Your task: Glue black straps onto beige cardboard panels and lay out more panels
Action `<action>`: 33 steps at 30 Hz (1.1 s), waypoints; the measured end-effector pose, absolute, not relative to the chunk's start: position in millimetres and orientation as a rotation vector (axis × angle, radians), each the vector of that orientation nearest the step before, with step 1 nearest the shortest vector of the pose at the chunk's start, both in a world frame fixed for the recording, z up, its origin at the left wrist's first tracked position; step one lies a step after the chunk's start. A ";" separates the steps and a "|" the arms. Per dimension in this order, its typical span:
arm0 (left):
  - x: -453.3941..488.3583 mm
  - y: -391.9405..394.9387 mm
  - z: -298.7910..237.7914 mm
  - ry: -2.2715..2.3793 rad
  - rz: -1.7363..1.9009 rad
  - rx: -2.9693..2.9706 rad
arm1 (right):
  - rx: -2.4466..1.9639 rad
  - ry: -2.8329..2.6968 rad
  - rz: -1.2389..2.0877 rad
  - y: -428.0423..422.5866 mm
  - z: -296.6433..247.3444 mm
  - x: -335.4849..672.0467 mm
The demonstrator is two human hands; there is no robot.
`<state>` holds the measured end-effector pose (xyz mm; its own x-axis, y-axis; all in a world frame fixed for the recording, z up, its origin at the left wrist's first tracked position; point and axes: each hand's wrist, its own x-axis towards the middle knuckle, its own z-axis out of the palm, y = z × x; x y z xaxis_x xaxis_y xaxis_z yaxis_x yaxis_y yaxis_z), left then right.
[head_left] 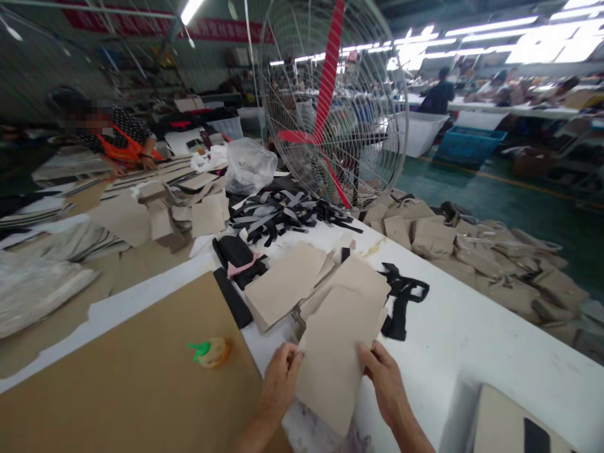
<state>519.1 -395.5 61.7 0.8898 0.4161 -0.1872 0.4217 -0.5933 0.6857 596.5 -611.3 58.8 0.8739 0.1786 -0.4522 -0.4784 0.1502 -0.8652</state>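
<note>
My left hand (282, 377) and my right hand (384, 380) both grip a beige fabric piece (337, 352) by its near edges, thumbs on top, just above the white table (453, 340). More beige pieces (285, 283) lie stacked beyond it. A black strap tangle (401, 299) lies to the right of the pile. Left of my hands a small yellowish tape roll with a green tab (211, 351) rests on a brown cardboard sheet (136, 371).
A big wire-caged fan with red blades (333, 100) stands at the table's far side. Black and grey strips (278, 217), a plastic bag (249, 165) and more beige pieces (472, 251) lie around. A person in orange (120, 145) works at the far left.
</note>
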 end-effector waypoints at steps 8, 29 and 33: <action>614.5 -389.5 71.2 0.600 0.069 2.344 | -1.486 0.458 0.272 -609.9 44.4 658.8; 626.0 -407.2 43.0 0.775 -0.205 2.207 | -1.368 0.624 0.414 -610.1 36.7 691.3; 613.3 -430.8 52.3 0.735 -0.171 2.241 | -1.400 0.611 0.390 -612.8 40.4 684.4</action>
